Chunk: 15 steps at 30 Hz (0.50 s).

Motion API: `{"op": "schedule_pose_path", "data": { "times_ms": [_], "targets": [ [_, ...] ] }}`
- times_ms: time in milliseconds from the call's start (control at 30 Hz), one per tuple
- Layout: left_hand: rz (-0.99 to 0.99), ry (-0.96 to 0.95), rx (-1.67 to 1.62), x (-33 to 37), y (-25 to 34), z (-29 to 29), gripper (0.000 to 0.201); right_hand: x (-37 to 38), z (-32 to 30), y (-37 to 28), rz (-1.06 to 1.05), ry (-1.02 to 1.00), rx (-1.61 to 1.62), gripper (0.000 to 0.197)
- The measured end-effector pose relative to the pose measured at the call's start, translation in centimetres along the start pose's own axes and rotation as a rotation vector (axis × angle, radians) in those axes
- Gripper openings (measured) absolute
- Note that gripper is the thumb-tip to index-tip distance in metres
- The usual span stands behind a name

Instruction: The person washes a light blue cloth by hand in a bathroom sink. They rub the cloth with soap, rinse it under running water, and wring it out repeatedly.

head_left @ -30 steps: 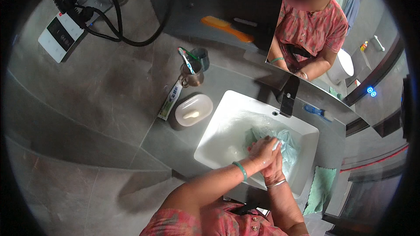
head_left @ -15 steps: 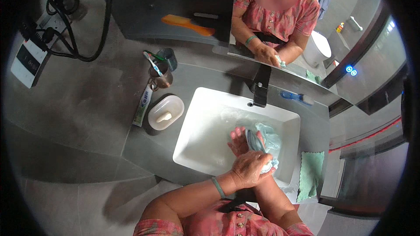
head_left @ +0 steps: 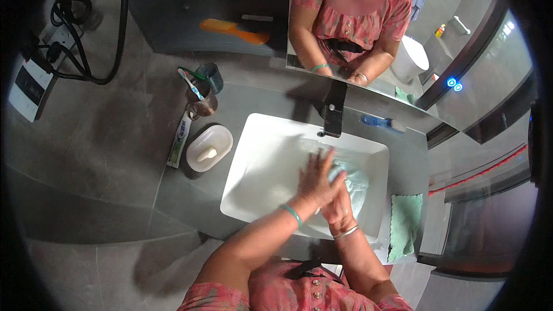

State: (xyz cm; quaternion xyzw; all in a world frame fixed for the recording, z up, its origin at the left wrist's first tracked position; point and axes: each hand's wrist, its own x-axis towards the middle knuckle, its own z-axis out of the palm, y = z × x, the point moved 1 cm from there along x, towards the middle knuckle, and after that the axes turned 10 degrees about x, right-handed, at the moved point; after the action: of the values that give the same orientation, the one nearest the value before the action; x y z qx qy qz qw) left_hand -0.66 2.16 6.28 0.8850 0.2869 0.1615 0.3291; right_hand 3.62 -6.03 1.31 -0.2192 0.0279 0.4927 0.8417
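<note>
Over the right part of the white sink (head_left: 239, 173), my left hand (head_left: 315, 183), with a green bangle at its wrist, reaches forward with its fingers stretched out and apart. It lies against my right hand (head_left: 340, 208), which wears a silver bangle. The left hand hides most of the right hand's fingers. A wet, pale green cloth (head_left: 358, 187) lies bunched in the cloudy water just right of the hands, partly under them. Whether the right hand grips part of that cloth is hidden.
A black faucet (head_left: 334, 109) stands behind the sink. Left are a soap dish (head_left: 197, 164) with soap, a toothpaste tube (head_left: 180, 141) and a cup (head_left: 204, 105) with a toothbrush. Right are a blue-handled brush (head_left: 377, 121) and a green cloth (head_left: 405, 224). A mirror (head_left: 368, 72) hangs behind.
My left hand has let go of the cloth at my right wrist and slid forward over the right hand, fingers stretched. The cloth now lies lower in the water. The view has shifted slightly.
</note>
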Motion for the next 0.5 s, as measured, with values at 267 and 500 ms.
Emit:
{"op": "schedule_pose_path", "data": {
  "times_ms": [267,500],
  "targets": [
    [0.227,-0.035,0.077,-3.4,0.4,2.6,0.059,-0.5,-3.2,0.7,-0.031,-0.310,0.340,0.060],
    [-0.134,-0.148,-0.431,1.4,-3.9,4.9,0.049,0.4,-1.5,0.8,-0.008,0.294,-0.090,0.063]
  ]
}}
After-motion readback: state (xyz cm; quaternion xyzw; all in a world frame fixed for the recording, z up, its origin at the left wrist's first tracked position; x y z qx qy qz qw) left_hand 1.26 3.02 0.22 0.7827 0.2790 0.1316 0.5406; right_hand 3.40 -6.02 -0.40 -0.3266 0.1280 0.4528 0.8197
